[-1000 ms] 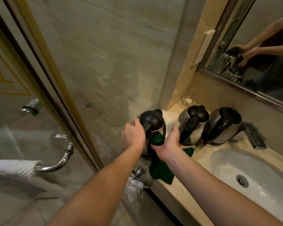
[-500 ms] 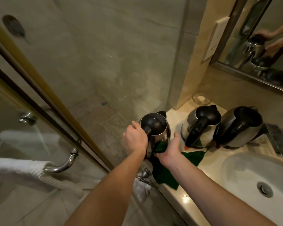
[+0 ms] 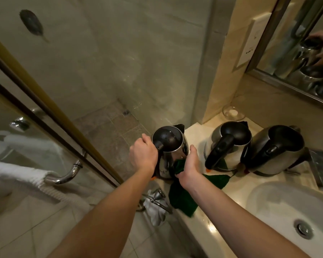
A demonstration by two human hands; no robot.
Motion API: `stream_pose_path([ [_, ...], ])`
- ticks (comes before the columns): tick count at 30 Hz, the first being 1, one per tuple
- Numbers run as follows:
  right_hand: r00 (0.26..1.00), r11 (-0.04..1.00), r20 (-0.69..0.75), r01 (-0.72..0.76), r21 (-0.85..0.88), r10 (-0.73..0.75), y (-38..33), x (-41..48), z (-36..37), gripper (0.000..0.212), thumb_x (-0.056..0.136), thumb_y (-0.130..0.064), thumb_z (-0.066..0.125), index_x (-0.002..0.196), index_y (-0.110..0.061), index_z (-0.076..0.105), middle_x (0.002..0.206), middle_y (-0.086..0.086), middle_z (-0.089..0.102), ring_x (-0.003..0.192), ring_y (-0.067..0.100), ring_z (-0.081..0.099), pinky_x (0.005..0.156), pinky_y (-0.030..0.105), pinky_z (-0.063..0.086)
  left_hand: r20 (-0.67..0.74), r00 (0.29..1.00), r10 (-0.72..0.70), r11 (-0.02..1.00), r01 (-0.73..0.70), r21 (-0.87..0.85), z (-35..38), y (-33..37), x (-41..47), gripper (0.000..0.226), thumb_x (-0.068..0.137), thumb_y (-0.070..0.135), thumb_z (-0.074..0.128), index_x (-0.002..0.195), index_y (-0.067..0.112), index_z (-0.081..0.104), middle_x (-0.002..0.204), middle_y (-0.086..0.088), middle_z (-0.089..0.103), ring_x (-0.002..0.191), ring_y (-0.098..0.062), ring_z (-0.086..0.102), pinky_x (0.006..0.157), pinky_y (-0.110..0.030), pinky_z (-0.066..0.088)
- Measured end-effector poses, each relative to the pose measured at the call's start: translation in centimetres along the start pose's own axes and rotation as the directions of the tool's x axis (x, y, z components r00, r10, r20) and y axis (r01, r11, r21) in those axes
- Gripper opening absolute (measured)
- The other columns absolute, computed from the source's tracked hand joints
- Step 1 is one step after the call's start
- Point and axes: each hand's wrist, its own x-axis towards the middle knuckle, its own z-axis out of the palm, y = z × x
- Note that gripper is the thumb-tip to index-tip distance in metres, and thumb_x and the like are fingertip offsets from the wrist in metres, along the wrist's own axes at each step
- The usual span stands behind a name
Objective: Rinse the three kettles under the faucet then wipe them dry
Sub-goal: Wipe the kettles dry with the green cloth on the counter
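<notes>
A: Site first.
B: Pale stone worktop (image 3: pixel 239 185). A white basin (image 3: pixel 280 207) is sunk into it at right, with the faucet (image 3: pixel 322 170) at the basin's far side. A glass shower screen (image 3: pixel 119 81) closes off the left end.

A: Kettles?
B: Three, steel with black lids and handles, in a row along the back. The right kettle (image 3: pixel 280 146) and middle kettle (image 3: pixel 229 138) stand just beside each other. The left kettle (image 3: pixel 172 146) is apart from them, at the worktop's left end and well away from the faucet. All are upright. Cannot tell whether the left one's base is resting or lifted.

A: Cloth?
B: The green cloth (image 3: pixel 181 198) is dark and draped over the worktop's front edge. Its upper part is bunched against the left kettle's lower right flank, and one corner reaches toward the middle kettle's base.

A: Hands?
B: The left hand (image 3: pixel 143 155) is wrapped round the left kettle's handle, fingers curled tight. The right hand (image 3: pixel 189 164) holds the bunched cloth to the steel wall, thumb up along it. Its fingers are mostly hidden.

A: The relation that counts?
B: The kettle sits between the two hands, handle toward the person, spout pointing away, long axis vertical. The cloth touches the right flank only. Judgement: this is the drying step. The next stroke needs either the kettle turned about its upright axis or the cloth carried round it.

A: Surface?
B: Bright and mirror-like. Droplets are too small to tell.
</notes>
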Motion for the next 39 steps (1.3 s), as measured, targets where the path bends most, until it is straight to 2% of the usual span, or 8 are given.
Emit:
stream_pose_path([
  [5, 0.995, 0.998, 0.084, -0.049, 0.025, 0.046, 0.3, 0.8, -1.2, 0.073, 0.093, -0.067, 0.035, 0.143, -0.016, 0.046, 0.142, 0.014, 0.05, 0.133, 0.035, 0.042, 0.109, 0.049, 0.032, 0.007, 1.0, -0.006, 1.0, 0.006, -0.002, -0.2, 0.0, -0.1, 0.051, 0.101, 0.038, 0.03, 0.077, 0.01, 0.064, 0.077, -0.01, 0.064, 0.078, -0.023, 0.06, 0.074, -0.034, 0.043],
  [8, 0.992, 1.0, 0.121, -0.021, 0.01, 0.02, -0.3, 0.8, -1.2, 0.076, 0.09, -0.069, 0.038, 0.144, -0.017, 0.044, 0.14, 0.014, 0.052, 0.133, 0.033, 0.044, 0.114, 0.052, 0.03, 0.034, 0.999, -0.002, 1.0, 0.003, -0.016, -0.4, 0.0, -0.2, 0.049, 0.102, 0.038, 0.031, 0.073, 0.012, 0.061, 0.074, -0.008, 0.062, 0.075, -0.022, 0.061, 0.074, -0.036, 0.047],
  [11, 0.99, 0.995, 0.132, 0.051, -0.08, -0.04, -1.3, 0.3, -1.1, 0.072, 0.093, -0.066, 0.038, 0.146, -0.017, 0.04, 0.142, 0.014, 0.05, 0.136, 0.032, 0.041, 0.116, 0.052, 0.027, 0.047, 0.999, -0.011, 1.0, 0.012, -0.024, -0.4, -0.1, 0.0, 0.05, 0.101, 0.04, 0.031, 0.075, 0.011, 0.063, 0.076, -0.009, 0.063, 0.076, -0.024, 0.062, 0.079, -0.042, 0.051],
  [18, 0.981, 0.933, 0.097, 0.189, -0.305, -0.167, -2.7, 0.3, -0.4, 0.07, 0.095, -0.066, 0.031, 0.152, -0.025, 0.031, 0.154, 0.006, 0.037, 0.142, 0.025, 0.031, 0.118, 0.045, 0.022, 0.02, 1.0, 0.012, 0.999, -0.011, -0.038, -0.3, 0.0, -0.2, 0.048, 0.101, 0.038, 0.034, 0.069, 0.013, 0.059, 0.063, -0.004, 0.056, 0.062, -0.019, 0.056, 0.069, -0.041, 0.052],
  [23, 0.992, 0.906, 0.043, 0.122, -0.405, -0.115, -3.2, 2.8, -0.7, 0.075, 0.096, -0.066, 0.026, 0.154, -0.019, 0.024, 0.157, 0.009, 0.031, 0.145, 0.029, 0.024, 0.12, 0.046, 0.016, -0.02, 1.0, 0.02, 1.0, -0.02, -0.003, 0.1, -0.2, 0.0, 0.049, 0.099, 0.04, 0.033, 0.068, 0.014, 0.059, 0.065, -0.006, 0.06, 0.066, -0.022, 0.06, 0.07, -0.044, 0.054],
  [29, 0.999, 0.925, 0.029, 0.047, -0.378, -0.038, -4.3, 3.4, -0.6, 0.078, 0.096, -0.066, 0.032, 0.152, -0.012, 0.029, 0.152, 0.014, 0.039, 0.141, 0.031, 0.034, 0.118, 0.044, 0.023, -0.019, 0.999, 0.026, 1.0, -0.026, 0.008, 0.0, -0.2, 0.0, 0.05, 0.099, 0.04, 0.032, 0.066, 0.014, 0.058, 0.064, -0.005, 0.06, 0.063, -0.02, 0.06, 0.067, -0.043, 0.053],
  [34, 0.986, 0.895, 0.095, 0.161, -0.417, -0.133, -6.2, 2.8, -0.1, 0.075, 0.097, -0.064, 0.031, 0.155, -0.018, 0.021, 0.16, 0.007, 0.024, 0.147, 0.027, 0.021, 0.117, 0.046, 0.017, -0.02, 0.999, 0.035, 0.999, -0.035, 0.02, -0.2, 0.0, -0.1, 0.049, 0.1, 0.04, 0.033, 0.066, 0.014, 0.058, 0.064, -0.004, 0.06, 0.063, -0.018, 0.059, 0.067, -0.041, 0.052],
  [39, 0.964, 0.818, 0.178, 0.264, -0.512, -0.2, -7.9, 2.4, 1.0, 0.076, 0.096, -0.066, 0.028, 0.155, -0.017, 0.023, 0.158, 0.01, 0.029, 0.146, 0.028, 0.024, 0.116, 0.046, 0.019, -0.023, 0.999, 0.04, 0.999, -0.039, 0.031, -0.1, -0.1, -0.1, 0.05, 0.099, 0.042, 0.032, 0.065, 0.015, 0.058, 0.063, -0.004, 0.059, 0.063, -0.02, 0.059, 0.068, -0.04, 0.052],
])
